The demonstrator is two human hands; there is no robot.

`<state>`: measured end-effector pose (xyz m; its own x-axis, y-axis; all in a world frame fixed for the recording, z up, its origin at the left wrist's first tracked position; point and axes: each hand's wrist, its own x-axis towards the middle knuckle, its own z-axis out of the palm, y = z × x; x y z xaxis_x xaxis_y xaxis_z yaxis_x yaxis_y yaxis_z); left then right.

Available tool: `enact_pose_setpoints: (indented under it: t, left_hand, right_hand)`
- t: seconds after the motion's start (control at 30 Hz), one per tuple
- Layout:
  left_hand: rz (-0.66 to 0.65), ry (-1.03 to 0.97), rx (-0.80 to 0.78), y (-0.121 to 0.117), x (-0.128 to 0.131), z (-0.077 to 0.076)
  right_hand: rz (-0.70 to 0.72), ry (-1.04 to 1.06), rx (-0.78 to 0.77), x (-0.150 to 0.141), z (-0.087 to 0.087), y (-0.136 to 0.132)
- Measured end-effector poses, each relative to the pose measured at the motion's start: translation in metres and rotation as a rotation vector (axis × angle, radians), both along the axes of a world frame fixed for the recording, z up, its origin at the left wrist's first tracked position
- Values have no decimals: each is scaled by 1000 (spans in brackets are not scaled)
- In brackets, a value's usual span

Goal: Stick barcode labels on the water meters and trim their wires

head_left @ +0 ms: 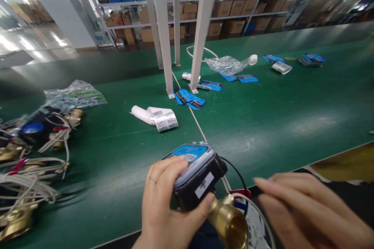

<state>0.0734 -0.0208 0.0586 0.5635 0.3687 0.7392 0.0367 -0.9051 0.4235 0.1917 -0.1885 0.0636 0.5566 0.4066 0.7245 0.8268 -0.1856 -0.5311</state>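
At the front edge of the bench, my left hand (168, 202) is wrapped round a flow meter with a black box (201, 184), a blue display face and a threaded brass pipe body (229, 220). The meter is tilted, and its open brass end faces me. A white barcode sticker (204, 185) is on the side of the box. Cables and a red tag (241, 193) hang at its right side. My right hand (309, 206) is just right of the brass end, apart from it and slightly blurred. Its fingers are stretched out, with nothing visible in them.
Brass-bodied meters with coiled cables (32, 163) crowd the left, beside a plastic bag (76, 95). A label roll (154, 116) and blue face plates (189, 98) lie on the green bench (117, 163). White metal posts (201, 27) rise ahead; shelves of cartons (222, 9) stand behind.
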Motion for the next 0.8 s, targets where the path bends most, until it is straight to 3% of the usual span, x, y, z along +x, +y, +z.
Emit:
enact_pose_setpoints:
  t: [0.07,0.1,0.37,0.63,0.8]
  left_hand:
    - [5,7,12,-2,-1,-2]
    - [9,11,14,-2,-2,-4]
    - [1,14,34,-6,-5,-8]
    - [-23,28,25,-7,-3,-5]
    - [-48,-45,55,-7,-2,-2]
  right_hand:
    - [182,-20,-37,-14,7,12]
    - [206,-20,-32,-17,8,18]
    - [237,96,-31,-19,-8,27]
    - [354,153,-22,-20,-2,26]
    - [355,127,39,-18,3,31]
